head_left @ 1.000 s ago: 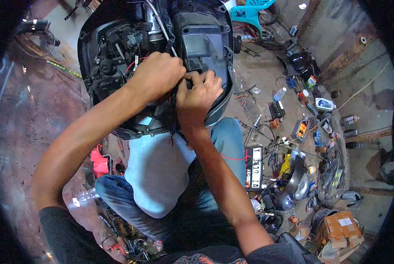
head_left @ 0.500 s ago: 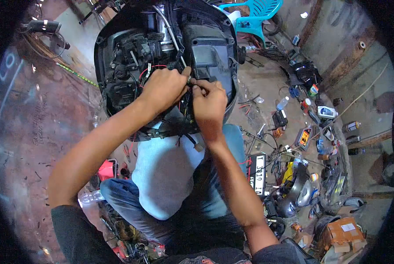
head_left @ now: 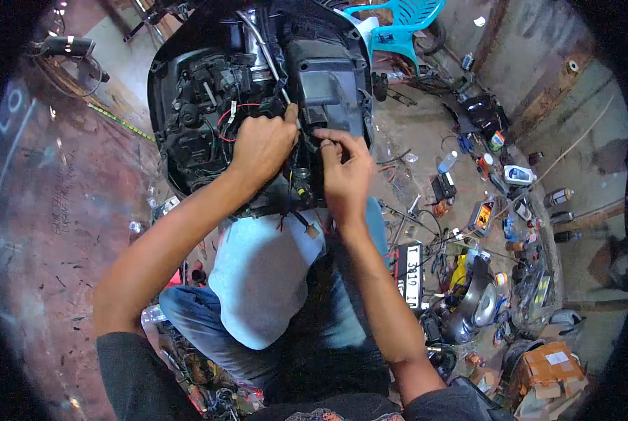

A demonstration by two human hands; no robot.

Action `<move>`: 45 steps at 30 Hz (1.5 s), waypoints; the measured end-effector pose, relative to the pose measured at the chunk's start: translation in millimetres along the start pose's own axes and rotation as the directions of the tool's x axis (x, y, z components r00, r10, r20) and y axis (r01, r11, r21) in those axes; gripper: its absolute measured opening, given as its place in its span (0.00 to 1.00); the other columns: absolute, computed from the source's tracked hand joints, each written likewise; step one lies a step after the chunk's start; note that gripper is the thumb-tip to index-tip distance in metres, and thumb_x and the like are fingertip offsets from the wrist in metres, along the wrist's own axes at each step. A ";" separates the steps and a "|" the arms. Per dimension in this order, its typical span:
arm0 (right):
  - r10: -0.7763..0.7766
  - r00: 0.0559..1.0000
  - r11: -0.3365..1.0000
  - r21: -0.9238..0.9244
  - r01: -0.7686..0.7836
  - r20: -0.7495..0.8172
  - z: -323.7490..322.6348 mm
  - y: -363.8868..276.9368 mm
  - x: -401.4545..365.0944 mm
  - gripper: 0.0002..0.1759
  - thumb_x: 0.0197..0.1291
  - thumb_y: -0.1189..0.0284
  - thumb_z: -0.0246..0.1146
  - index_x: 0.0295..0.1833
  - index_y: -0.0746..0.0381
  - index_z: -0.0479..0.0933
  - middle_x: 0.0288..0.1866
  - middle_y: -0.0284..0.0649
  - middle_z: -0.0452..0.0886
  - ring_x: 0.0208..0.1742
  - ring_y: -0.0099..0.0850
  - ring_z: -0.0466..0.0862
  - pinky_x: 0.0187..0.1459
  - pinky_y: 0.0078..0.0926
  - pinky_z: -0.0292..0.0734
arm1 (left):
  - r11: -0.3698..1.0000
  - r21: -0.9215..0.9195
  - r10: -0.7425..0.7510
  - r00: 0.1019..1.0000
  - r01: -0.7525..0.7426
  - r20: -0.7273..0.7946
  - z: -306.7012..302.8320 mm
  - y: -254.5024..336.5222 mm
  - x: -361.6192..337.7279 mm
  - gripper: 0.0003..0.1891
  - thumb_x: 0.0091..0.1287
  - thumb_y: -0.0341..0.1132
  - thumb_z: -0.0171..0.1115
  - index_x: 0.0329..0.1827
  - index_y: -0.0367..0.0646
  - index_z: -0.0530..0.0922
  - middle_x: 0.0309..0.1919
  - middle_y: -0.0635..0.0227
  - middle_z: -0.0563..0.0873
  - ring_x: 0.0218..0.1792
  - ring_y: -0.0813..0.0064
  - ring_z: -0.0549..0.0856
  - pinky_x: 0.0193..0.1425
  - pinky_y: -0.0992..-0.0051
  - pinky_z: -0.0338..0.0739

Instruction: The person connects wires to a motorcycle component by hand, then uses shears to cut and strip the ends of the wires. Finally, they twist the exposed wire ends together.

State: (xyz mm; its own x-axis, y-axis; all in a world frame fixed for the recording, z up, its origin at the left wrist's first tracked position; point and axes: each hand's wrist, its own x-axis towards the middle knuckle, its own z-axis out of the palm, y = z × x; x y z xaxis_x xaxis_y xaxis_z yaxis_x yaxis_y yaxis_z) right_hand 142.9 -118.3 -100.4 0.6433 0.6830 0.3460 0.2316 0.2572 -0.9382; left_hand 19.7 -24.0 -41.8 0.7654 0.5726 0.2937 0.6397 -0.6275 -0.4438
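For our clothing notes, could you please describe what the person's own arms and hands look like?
Short black fabric sleeves end near the elbows; the forearms are bare. The left hand and right hand wear no gloves, and no watch or bracelet shows at either wrist.

Only 1 view, taken from the head of the person, looking forward and steeply down. Placed above the lap [head_left: 258, 281], rather near to the left hand [head_left: 265, 144] and the right hand [head_left: 349, 168], with both a little above the middle. Facing towards the black shell [head_left: 157, 91], cut by the top edge. Reaching down to the 2 dark sleeves [head_left: 135, 375] at the bottom, and farther out to the floor [head_left: 398, 133] and the wall [head_left: 573, 105] at the right. Very wide, with black rounded borders.
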 end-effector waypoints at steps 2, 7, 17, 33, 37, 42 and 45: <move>0.002 1.000 1.000 -0.020 -0.001 0.012 -3.4 -1.6 -1.8 0.09 0.67 0.76 0.66 0.47 0.59 0.91 0.33 0.42 0.76 0.33 0.33 0.80 0.40 0.33 0.77 | 0.999 0.005 -0.050 0.998 0.050 0.048 -1.8 7.1 -0.7 0.25 0.71 0.39 0.64 0.67 0.35 0.79 0.26 0.61 0.92 0.27 0.63 0.93 0.28 0.63 0.83; -0.072 0.997 0.997 -0.035 0.072 0.003 -4.9 -1.8 -5.0 0.08 0.66 0.77 0.65 0.46 0.60 0.89 0.33 0.43 0.76 0.35 0.38 0.79 0.42 0.35 0.77 | 0.984 0.166 -0.058 0.997 0.065 -0.047 13.5 14.3 -5.4 0.29 0.67 0.45 0.70 0.69 0.40 0.79 0.31 0.64 0.90 0.36 0.64 0.90 0.42 0.63 0.82; -0.075 0.997 0.996 -0.058 0.075 -0.010 1.1 -1.9 -10.0 0.07 0.65 0.77 0.66 0.45 0.60 0.89 0.32 0.42 0.75 0.36 0.37 0.78 0.42 0.36 0.77 | 0.958 0.242 -0.099 0.968 0.155 -0.230 26.5 25.1 -1.0 0.17 0.70 0.36 0.61 0.59 0.44 0.84 0.29 0.72 0.87 0.35 0.70 0.86 0.41 0.63 0.72; -0.225 0.970 0.940 -0.242 0.240 0.088 41.4 12.0 -49.8 0.19 0.74 0.74 0.54 0.61 0.77 0.78 0.54 0.62 0.82 0.56 0.60 0.81 0.61 0.52 0.74 | 0.953 -0.299 -0.017 0.996 0.044 0.091 -13.2 -20.9 16.9 0.18 0.67 0.44 0.72 0.50 0.39 0.87 0.32 0.50 0.91 0.36 0.46 0.92 0.44 0.51 0.87; 0.115 0.976 0.968 -0.243 -0.068 0.187 55.5 20.2 -57.5 0.27 0.77 0.67 0.53 0.70 0.78 0.72 0.60 0.70 0.80 0.62 0.68 0.80 0.66 0.57 0.73 | 0.904 -0.396 -0.026 0.944 0.164 0.330 -27.2 -34.7 33.0 0.19 0.72 0.48 0.65 0.58 0.47 0.89 0.35 0.58 0.94 0.42 0.51 0.93 0.55 0.50 0.86; 0.336 0.896 0.899 -0.382 -0.213 0.291 53.7 8.2 -33.7 0.34 0.81 0.58 0.48 0.80 0.73 0.62 0.64 0.75 0.78 0.65 0.70 0.79 0.68 0.60 0.72 | 0.865 -0.457 -0.077 0.956 0.206 0.283 -32.4 -44.9 36.6 0.17 0.75 0.46 0.62 0.57 0.49 0.90 0.29 0.61 0.93 0.40 0.55 0.93 0.55 0.55 0.87; 0.392 0.873 0.847 -0.484 -0.220 0.290 62.7 11.8 -22.5 0.34 0.80 0.59 0.50 0.82 0.67 0.61 0.63 0.74 0.79 0.65 0.69 0.79 0.67 0.60 0.73 | 0.898 -0.424 -0.043 0.980 0.122 0.192 -31.3 -46.2 31.9 0.15 0.74 0.44 0.64 0.54 0.50 0.92 0.30 0.60 0.93 0.40 0.53 0.93 0.53 0.54 0.87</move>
State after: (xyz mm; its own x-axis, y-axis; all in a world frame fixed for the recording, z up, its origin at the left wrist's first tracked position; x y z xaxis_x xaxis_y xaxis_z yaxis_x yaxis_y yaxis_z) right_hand 85.4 -87.8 -118.8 0.4407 0.8954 -0.0637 0.4080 -0.2630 -0.8743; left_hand 16.7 6.8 14.5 0.7095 0.6896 0.1449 0.6974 -0.7167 -0.0037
